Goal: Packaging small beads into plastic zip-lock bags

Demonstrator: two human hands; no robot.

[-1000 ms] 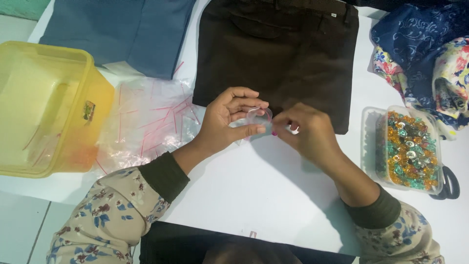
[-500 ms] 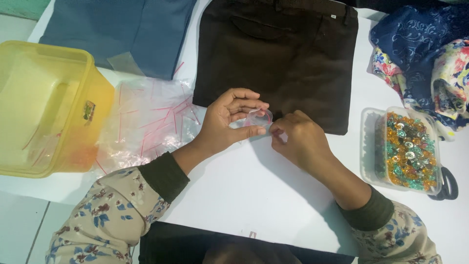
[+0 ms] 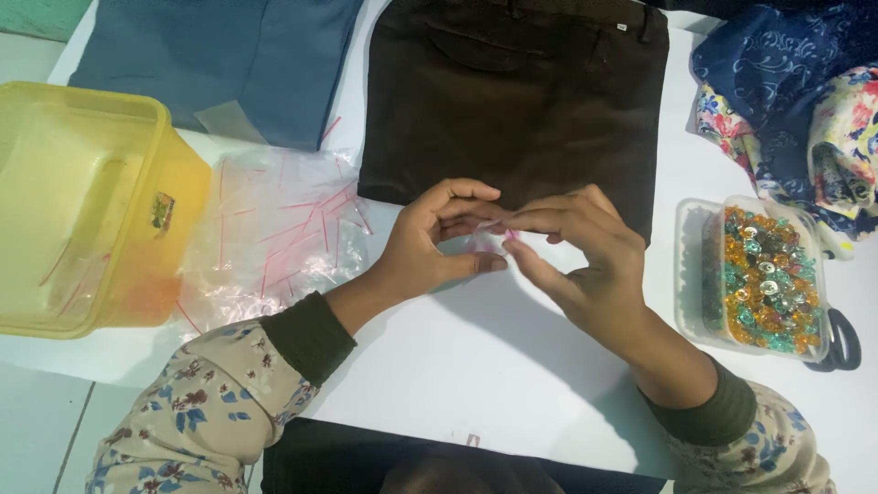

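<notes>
- I am pinching a small clear plastic bag with a pink strip point(image 3: 489, 240) between both hands, just above the white tabletop point(image 3: 476, 375).
- My left hand point(image 3: 434, 240) is closing on its left edge, my right hand point(image 3: 576, 261) on its right, fingertips nearly meeting.
- The bag's long axis is running left to right, equally near both hands.
- A heap of clear bags point(image 3: 274, 238) and a yellow plastic tub point(image 3: 87, 206) are lying left.
- A clear box of coloured beads point(image 3: 764, 274) is sitting right; dark brown trousers point(image 3: 521, 101) are lying beyond.

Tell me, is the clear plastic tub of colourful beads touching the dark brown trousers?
Apart. The head view shows bare white table between the clear plastic tub of colourful beads and the dark brown trousers.
</notes>
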